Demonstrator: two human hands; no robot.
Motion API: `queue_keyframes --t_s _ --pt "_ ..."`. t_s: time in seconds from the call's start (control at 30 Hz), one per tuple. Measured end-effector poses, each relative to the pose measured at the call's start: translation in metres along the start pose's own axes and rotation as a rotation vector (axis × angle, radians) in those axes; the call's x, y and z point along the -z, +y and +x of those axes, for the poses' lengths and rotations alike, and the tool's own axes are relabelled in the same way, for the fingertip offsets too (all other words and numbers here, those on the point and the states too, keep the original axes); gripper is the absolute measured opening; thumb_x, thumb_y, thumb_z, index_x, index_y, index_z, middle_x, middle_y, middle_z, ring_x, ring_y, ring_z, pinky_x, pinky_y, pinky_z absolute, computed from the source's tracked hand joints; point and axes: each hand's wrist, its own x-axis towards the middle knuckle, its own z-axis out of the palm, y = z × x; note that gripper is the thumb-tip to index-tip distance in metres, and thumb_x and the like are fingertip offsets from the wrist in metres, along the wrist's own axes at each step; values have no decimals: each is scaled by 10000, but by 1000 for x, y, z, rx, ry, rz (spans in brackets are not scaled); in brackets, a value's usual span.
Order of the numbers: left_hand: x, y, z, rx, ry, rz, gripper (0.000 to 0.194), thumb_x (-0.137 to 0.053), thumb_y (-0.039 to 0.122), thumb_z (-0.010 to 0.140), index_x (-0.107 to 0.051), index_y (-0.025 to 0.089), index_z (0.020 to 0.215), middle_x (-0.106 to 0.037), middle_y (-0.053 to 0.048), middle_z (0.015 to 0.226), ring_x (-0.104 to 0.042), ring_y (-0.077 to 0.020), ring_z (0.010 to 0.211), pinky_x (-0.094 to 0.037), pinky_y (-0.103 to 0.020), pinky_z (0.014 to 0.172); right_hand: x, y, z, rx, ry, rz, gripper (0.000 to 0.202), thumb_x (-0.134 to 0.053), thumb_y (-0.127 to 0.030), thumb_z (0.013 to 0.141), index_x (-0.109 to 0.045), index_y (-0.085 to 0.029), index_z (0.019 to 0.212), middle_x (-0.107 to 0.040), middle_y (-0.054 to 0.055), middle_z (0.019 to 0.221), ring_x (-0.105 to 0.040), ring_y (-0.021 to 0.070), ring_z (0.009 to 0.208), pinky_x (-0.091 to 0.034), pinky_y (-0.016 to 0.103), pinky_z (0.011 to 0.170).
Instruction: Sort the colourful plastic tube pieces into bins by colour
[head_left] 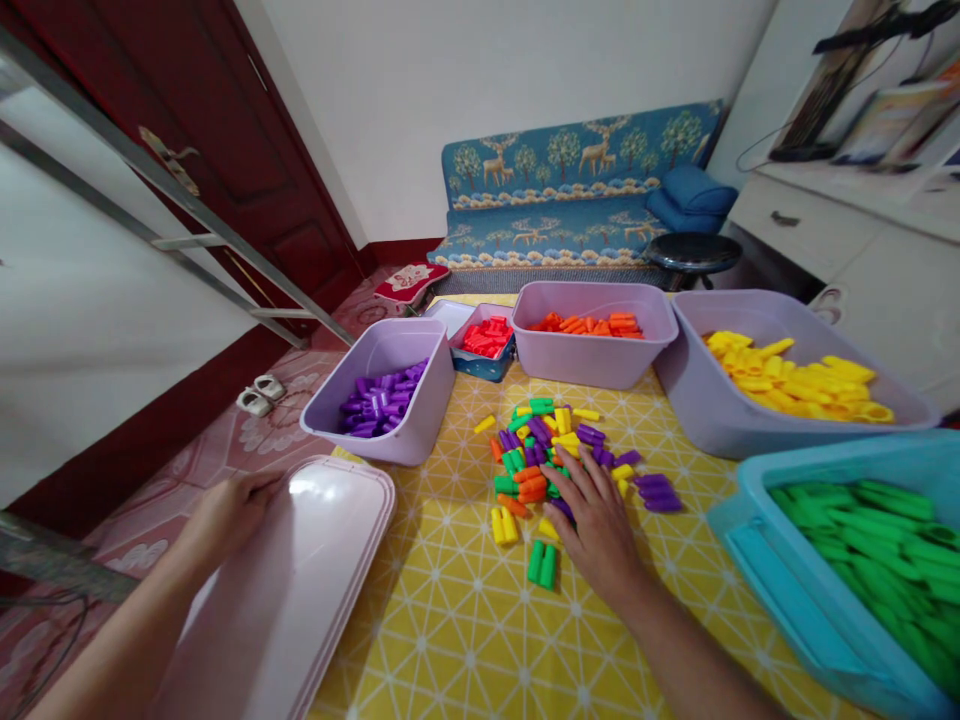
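My right hand [596, 520] lies with spread fingers over the near right part of a mixed pile of small plastic tubes [531, 455] in green, purple, orange and yellow. Its fingers cover some of them, and nothing is gripped. At the left, my left hand [236, 510] holds the far left edge of a pale pink lid [300, 560], fingers curled over the rim and partly hidden. A green pair [541, 565] and a yellow pair [504, 526] lie at the pile's near side. Several purple tubes [658, 493] sit to its right.
Around the yellow patterned table [450, 640] stand a bin of purple tubes [427, 415], a small box of red ones [480, 368], a bin of orange ones [592, 360], a bin of yellow ones [705, 410] and a turquoise bin of green ones [780, 590]. A sofa [547, 215] is behind.
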Motion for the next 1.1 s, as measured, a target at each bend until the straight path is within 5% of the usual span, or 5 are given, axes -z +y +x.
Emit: queue_keyframes --t_s 0.23,0.67,0.87,0.97,1.1 --pt "-12 4 24 -169 -202 103 391 -433 283 836 -660 100 1096 -695 -44 1104 -621 -225 1065 -426 -263 927 0 1 -1 1 0 7 404 -504 -280 875 -532 -265 1278 -391 22 1463 -213 284 1388 -283 518 1083" --pt "12 21 9 -119 -99 83 380 -454 349 825 -685 120 1020 -719 -69 1026 -649 -244 962 -460 -277 844 1 0 -1 2 -1 11 399 -492 -278 880 -531 -265 1277 -388 31 1465 -230 287 1384 -304 527 1066" --pt "31 130 -75 -388 -150 -381 353 -528 393 838 -620 272 1156 -695 -16 1037 -654 -180 858 -519 -246 722 -4 2 0 -5 13 33 417 -496 -285 871 -517 -233 1284 -401 41 1456 -232 289 1382 -285 529 1081" --pt "-3 197 -108 -621 -212 -546 306 -561 338 840 -628 304 1136 -667 -59 1034 -651 -198 877 -541 -301 750 -6 2 -1 -10 53 71 461 -491 -255 856 -475 -185 1311 -445 77 1420 -261 276 1373 -298 513 1084" --pt "-60 257 -102 -690 -32 -650 484 -633 219 768 -554 294 1240 -528 -122 1261 -531 -280 1154 -466 -462 956 -5 2 -3 -72 141 143 509 -477 -180 822 -427 -156 1327 -301 129 1495 -262 262 1381 -337 494 1069"
